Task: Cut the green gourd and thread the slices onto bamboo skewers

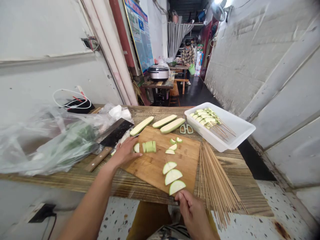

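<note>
Curling its fingers together at the near edge of the wooden cutting board [160,160], the right hand [193,213] sits just beside a zucchini slice [177,187]; whether it pinches anything is hidden. The left hand [126,152] lies spread on the board's left side, fingertips near zucchini chunks [149,146]. Zucchini halves [165,121] lie past the far edge. Toward the table's [237,163] right side, a white plastic tray [220,126] holds skewered slices [203,117], with scissors [186,129] beside it and bamboo skewers [215,180] fanned below. A cleaver [112,137] lies left of the board.
</note>
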`<state>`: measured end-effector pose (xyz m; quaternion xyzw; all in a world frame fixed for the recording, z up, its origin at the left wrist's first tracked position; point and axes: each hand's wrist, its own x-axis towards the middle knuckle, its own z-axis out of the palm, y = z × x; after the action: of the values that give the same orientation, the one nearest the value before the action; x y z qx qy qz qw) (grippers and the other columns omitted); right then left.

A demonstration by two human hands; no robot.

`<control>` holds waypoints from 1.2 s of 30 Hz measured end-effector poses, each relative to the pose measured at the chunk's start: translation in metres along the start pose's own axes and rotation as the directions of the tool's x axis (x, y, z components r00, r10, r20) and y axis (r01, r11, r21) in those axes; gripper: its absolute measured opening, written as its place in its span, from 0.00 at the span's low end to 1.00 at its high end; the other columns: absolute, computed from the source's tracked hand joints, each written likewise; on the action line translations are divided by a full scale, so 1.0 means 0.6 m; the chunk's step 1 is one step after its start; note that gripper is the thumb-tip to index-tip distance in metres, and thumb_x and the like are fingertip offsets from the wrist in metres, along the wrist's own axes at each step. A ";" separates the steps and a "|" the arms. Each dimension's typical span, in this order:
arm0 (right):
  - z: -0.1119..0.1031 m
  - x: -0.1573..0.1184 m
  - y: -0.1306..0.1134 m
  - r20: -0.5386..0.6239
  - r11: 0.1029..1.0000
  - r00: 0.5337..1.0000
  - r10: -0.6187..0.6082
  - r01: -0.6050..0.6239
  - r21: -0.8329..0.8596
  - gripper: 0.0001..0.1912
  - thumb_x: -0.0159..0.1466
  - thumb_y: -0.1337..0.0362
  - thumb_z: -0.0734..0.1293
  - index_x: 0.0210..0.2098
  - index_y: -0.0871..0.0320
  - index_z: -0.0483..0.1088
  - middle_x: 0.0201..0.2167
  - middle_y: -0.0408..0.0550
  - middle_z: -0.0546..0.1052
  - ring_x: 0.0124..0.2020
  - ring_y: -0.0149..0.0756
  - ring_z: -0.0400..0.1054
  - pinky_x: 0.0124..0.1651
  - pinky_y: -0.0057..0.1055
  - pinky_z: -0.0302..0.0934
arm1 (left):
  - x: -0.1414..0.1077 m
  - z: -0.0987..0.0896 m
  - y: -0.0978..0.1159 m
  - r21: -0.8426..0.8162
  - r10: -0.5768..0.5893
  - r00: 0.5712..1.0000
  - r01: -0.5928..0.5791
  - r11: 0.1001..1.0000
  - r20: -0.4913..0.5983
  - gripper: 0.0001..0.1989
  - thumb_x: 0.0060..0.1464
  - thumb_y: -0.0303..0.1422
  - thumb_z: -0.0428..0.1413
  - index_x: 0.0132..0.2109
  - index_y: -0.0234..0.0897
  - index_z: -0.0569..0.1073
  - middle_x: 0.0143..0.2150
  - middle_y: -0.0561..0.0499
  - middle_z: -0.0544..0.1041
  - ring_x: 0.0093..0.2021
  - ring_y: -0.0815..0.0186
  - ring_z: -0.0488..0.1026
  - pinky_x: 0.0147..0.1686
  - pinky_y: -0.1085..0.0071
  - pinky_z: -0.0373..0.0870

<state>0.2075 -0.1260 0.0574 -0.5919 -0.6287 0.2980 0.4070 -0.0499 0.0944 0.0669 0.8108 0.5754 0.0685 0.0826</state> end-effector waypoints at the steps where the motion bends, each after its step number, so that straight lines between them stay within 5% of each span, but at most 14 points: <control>1: 0.000 0.000 0.000 0.004 1.000 1.000 0.003 -0.003 -0.001 0.16 0.67 0.62 0.53 0.28 0.58 0.65 0.19 0.42 0.67 0.20 0.31 0.61 0.24 0.24 0.51 | -0.002 0.000 -0.005 0.002 -0.005 1.000 0.005 1.000 -0.001 0.36 0.46 0.46 0.55 0.60 0.38 0.58 0.63 0.37 0.56 0.63 0.49 0.50 0.55 0.46 0.49; 8: 0.003 0.002 0.000 0.001 1.000 1.000 0.011 -0.011 0.017 0.16 0.67 0.62 0.53 0.27 0.58 0.65 0.19 0.42 0.68 0.21 0.32 0.62 0.25 0.24 0.52 | -0.005 -0.005 -0.007 -0.142 0.116 0.993 -0.119 0.983 -0.029 0.24 0.47 0.40 0.53 0.52 0.40 0.68 0.55 0.45 0.70 0.55 0.55 0.64 0.52 0.59 0.58; 12: 0.007 0.003 0.003 0.003 1.000 1.000 0.009 -0.009 0.030 0.16 0.66 0.63 0.53 0.27 0.58 0.64 0.20 0.43 0.68 0.21 0.32 0.62 0.26 0.24 0.52 | -0.005 0.002 -0.001 -0.215 0.103 0.993 -0.112 0.970 -0.055 0.28 0.46 0.37 0.52 0.56 0.35 0.64 0.53 0.45 0.71 0.52 0.57 0.68 0.51 0.63 0.61; 18: 0.005 0.002 0.001 -0.012 1.000 1.000 0.023 -0.023 0.005 0.15 0.66 0.63 0.53 0.27 0.58 0.65 0.19 0.42 0.68 0.20 0.31 0.62 0.24 0.23 0.52 | -0.005 0.016 -0.004 -0.153 0.116 0.984 -0.137 0.979 -0.138 0.27 0.49 0.35 0.47 0.57 0.31 0.63 0.59 0.41 0.65 0.58 0.58 0.61 0.57 0.61 0.55; 25: 0.005 0.000 -0.002 -0.022 1.000 1.000 0.004 -0.004 0.006 0.15 0.66 0.64 0.53 0.27 0.58 0.65 0.19 0.42 0.68 0.19 0.30 0.61 0.23 0.23 0.52 | -0.013 0.004 0.006 -0.061 0.222 0.965 -0.232 0.971 -0.138 0.22 0.51 0.34 0.47 0.53 0.32 0.66 0.55 0.40 0.68 0.54 0.57 0.64 0.55 0.61 0.59; 36: 0.003 0.002 -0.002 -0.022 1.000 1.000 -0.013 0.014 0.010 0.15 0.66 0.65 0.53 0.27 0.58 0.66 0.20 0.43 0.70 0.22 0.31 0.64 0.26 0.23 0.54 | -0.013 0.002 -0.005 0.027 0.173 0.977 -0.171 0.985 -0.124 0.28 0.51 0.38 0.48 0.58 0.29 0.60 0.54 0.38 0.68 0.53 0.54 0.66 0.53 0.62 0.60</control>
<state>0.2056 -0.1249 0.0577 -0.5889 -0.6266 0.2917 0.4189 -0.0548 0.0882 0.0650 0.8522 0.5078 0.1217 0.0331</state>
